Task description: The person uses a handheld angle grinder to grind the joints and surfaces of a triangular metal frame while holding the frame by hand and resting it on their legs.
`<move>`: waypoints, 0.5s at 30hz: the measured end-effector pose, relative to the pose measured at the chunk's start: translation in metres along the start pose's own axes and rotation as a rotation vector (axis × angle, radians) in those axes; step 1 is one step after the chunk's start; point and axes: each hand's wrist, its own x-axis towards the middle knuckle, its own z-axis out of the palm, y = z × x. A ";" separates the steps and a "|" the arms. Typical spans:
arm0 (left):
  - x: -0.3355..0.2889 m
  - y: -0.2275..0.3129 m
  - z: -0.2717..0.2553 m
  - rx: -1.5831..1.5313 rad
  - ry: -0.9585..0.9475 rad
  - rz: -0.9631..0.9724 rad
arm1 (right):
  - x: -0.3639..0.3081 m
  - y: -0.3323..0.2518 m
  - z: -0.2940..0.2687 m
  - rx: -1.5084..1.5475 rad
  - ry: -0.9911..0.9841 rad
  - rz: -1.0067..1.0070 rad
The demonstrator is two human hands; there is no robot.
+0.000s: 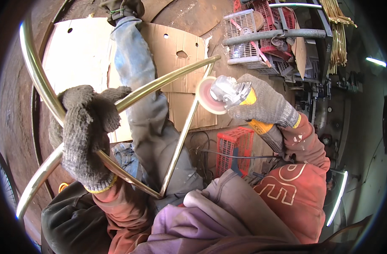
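Observation:
My left hand (86, 133), in a grey knit glove, is closed around the crossing of a gold-coloured metal tube frame (168, 78). Curved tubes spread from that grip to the upper left, lower left and upper right, and a thin straight bar joins two of their ends. Gloved the same way, my right hand (267, 101) grips a yellow and silver angle grinder (232, 91). Its round, pinkish disc (208, 98) is close to the bar's upper end; whether they touch I cannot tell.
Flat cardboard (85, 51) lies beneath my outstretched leg. A red plastic crate (235, 146) stands near my right forearm, with a dark cable (244, 156) across it. At the upper right are a grey crate (240, 29), a metal rack bar (278, 37) and a bundle of gold rods (338, 34).

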 end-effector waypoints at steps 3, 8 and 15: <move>0.002 -0.001 -0.003 -0.051 -0.083 0.025 | 0.000 0.011 0.006 0.082 0.009 -0.103; -0.002 -0.001 -0.001 -0.026 -0.009 0.012 | -0.001 -0.004 -0.001 0.122 -0.048 0.028; 0.003 -0.005 -0.005 -0.096 -0.110 0.069 | 0.002 0.006 0.002 0.133 -0.018 -0.052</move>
